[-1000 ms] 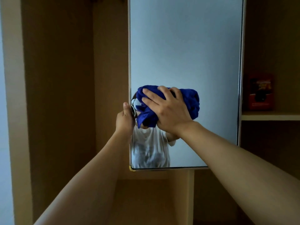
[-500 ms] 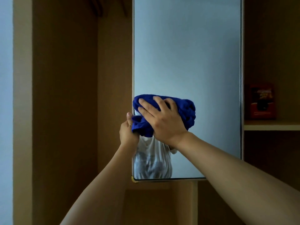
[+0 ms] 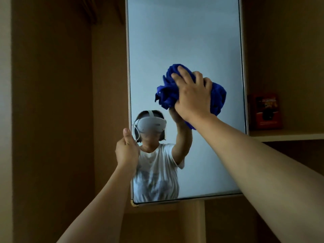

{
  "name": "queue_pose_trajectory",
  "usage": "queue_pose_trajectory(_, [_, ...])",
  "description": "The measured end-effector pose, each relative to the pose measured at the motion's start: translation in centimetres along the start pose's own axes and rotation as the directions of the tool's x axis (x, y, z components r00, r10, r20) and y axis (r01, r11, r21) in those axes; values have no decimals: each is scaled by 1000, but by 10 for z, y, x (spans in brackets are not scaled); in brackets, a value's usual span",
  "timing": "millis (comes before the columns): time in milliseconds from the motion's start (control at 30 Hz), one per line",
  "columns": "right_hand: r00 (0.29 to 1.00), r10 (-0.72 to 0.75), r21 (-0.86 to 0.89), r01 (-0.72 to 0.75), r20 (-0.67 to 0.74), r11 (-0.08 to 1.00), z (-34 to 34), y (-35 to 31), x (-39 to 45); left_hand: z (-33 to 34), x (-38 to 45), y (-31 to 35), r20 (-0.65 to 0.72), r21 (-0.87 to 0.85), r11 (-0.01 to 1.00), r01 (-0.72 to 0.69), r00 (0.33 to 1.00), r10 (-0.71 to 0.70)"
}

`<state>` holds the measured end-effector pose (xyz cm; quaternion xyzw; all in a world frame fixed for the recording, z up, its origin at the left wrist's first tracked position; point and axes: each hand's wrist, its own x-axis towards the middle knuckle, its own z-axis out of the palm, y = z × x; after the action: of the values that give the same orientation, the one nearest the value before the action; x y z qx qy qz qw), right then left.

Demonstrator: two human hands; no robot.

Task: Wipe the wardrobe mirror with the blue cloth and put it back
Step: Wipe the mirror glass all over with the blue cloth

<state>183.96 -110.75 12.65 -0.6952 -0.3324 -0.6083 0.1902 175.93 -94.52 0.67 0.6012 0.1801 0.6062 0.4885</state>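
Wiping is under way on the tall frameless wardrobe mirror [image 3: 185, 41], a door panel of pale reflective glass that hangs out from a brown wooden wardrobe. The right hand [image 3: 192, 95] is spread over a bunched, deep-blue soft cloth [image 3: 168, 92], fingers bent over the top of the wad and palm behind it, so the cloth is squeezed between hand and glass on the middle right of the pane; bunching it gives a thick pad that fills the palm and, I judge, lets pressure go through the whole hand, not just the fingertips. The left hand [image 3: 127, 149] grips the mirror's left edge low down, thumb up along the front face and the other fingers curled out of sight behind the panel. That hold looks meant to brace the swinging door so it does not give way under the push of the wipe. The arm on the cloth side reaches up and across, which suits a high stroke, and much of the glass above the cloth is within that reach. On a light wooden shelf [image 3: 287, 135] to the right of the door stands a small red printed box [image 3: 265, 111], well apart from the work. Where the cloth belongs once the wiping is finished cannot be told from this view, and that last step is not yet begun.
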Motion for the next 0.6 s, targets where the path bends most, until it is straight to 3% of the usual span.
queue_pose_trajectory(167, [998,1,8,-1,58,1000,4,-13,-32,-1,-3,4,10,-37,999,35,999,-35])
queue_pose_trajectory(400, [946,-308,20,308,103,951,19,-33,-126,-5,-8,12,27,36,999,-16,1000,15])
queue_pose_trajectory(600, [881,-451,99,440,147,892,31,-45,-217,-3,-7,9,37,-11,995,101,994,-100])
